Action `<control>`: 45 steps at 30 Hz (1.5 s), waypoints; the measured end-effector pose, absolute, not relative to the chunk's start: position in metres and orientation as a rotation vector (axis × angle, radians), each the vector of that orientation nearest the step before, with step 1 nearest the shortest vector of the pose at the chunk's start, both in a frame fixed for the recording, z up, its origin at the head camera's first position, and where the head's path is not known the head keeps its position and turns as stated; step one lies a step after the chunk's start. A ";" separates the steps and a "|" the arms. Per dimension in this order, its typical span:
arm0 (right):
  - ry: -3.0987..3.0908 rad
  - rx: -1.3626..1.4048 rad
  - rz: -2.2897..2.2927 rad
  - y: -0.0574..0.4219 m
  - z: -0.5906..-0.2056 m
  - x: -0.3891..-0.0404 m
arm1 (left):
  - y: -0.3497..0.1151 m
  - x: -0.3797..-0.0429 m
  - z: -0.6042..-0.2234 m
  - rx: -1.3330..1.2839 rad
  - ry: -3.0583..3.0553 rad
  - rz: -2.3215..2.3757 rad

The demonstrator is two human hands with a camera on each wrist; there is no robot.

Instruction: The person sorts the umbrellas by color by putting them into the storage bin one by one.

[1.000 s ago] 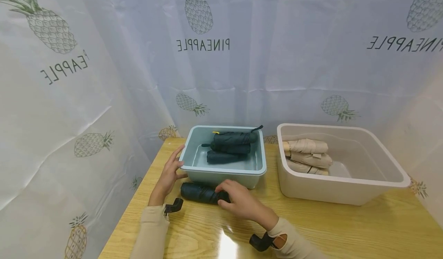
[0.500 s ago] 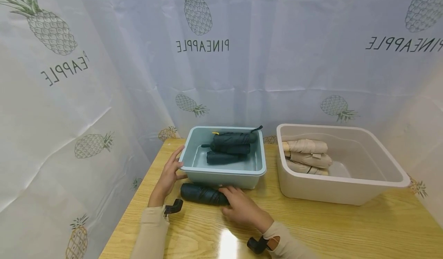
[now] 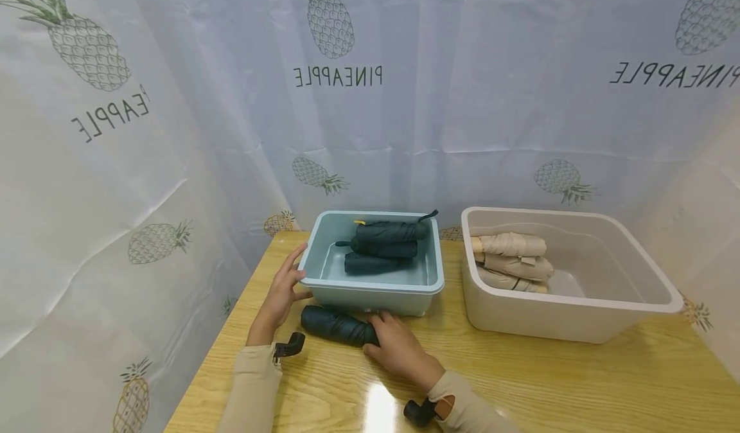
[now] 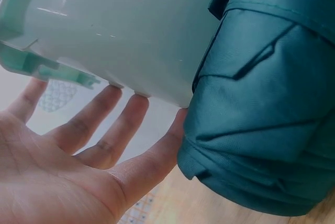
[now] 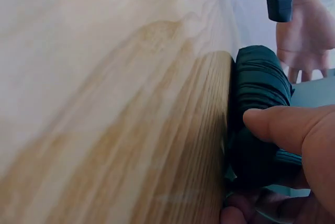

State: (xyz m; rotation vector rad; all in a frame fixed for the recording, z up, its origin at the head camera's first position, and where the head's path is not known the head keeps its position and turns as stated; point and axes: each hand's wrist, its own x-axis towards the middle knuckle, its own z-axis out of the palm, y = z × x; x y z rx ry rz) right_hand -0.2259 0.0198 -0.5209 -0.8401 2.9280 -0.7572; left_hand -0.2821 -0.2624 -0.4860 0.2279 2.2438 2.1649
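A dark teal folded umbrella (image 3: 338, 326) lies on the table along the front of a light blue bin (image 3: 370, 286). My right hand (image 3: 399, 351) grips its right end; in the right wrist view the thumb (image 5: 277, 124) lies along one side and fingers curl beneath. My left hand (image 3: 281, 295) rests against the bin's left side, its fingers spread and fairly straight. In the left wrist view those fingertips (image 4: 138, 101) touch the bin wall, beside the umbrella's left end (image 4: 261, 109). Several more dark folded umbrellas (image 3: 387, 247) lie stacked inside the bin.
To the right stands a larger beige bin (image 3: 578, 320) with several beige folded umbrellas (image 3: 514, 263) at its left side. Both bins sit on a wooden table (image 3: 520, 378). A pineapple-print curtain (image 3: 439, 112) hangs behind and at the sides.
My right hand has come down around the umbrella's right end, and that end has shifted slightly toward the table's front. The left hand stays against the blue bin.
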 end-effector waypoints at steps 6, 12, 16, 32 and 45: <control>2.886 -0.857 -0.759 0.022 -0.518 -0.224 | -0.264 -0.282 -0.486 0.232 2.230 2.169; 2.823 -0.834 -0.845 0.024 -0.516 -0.223 | -0.264 -0.283 -0.487 0.228 2.232 2.165; 2.770 -0.808 -0.937 0.028 -0.514 -0.223 | -0.264 -0.283 -0.487 0.222 2.230 2.168; 2.597 -0.729 -1.239 0.041 -0.479 -0.218 | -0.263 -0.283 -0.486 0.202 2.245 2.168; 2.232 -0.649 -1.621 0.058 -0.465 -0.221 | -0.262 -0.281 -0.486 0.196 2.257 2.165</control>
